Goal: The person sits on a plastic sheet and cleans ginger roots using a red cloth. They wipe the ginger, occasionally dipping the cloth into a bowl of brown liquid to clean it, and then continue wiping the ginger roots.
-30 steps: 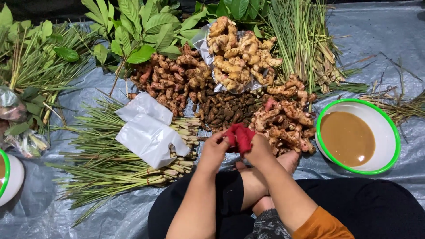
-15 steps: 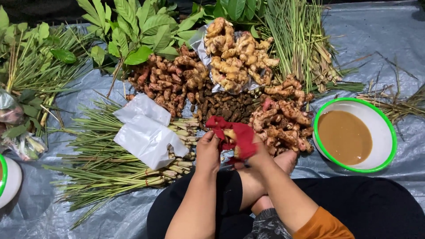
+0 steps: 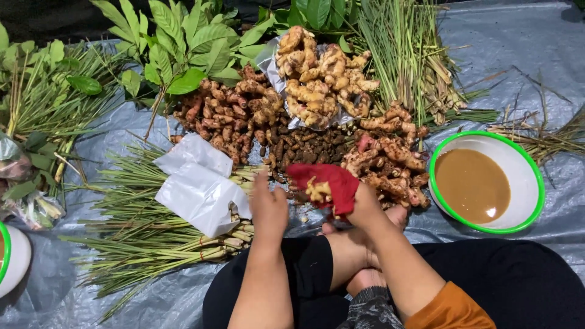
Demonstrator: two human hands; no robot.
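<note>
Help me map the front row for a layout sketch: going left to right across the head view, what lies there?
White bowl at the left edge → lemongrass bundle → white plastic bags → left hand → red cloth in the right hand → green-rimmed bowl of brown liquid.

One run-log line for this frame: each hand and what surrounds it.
right hand: holds red cloth with pale root piece | left hand: empty, over lemongrass bundle | nearby: white bags, green-rimmed bowl
</note>
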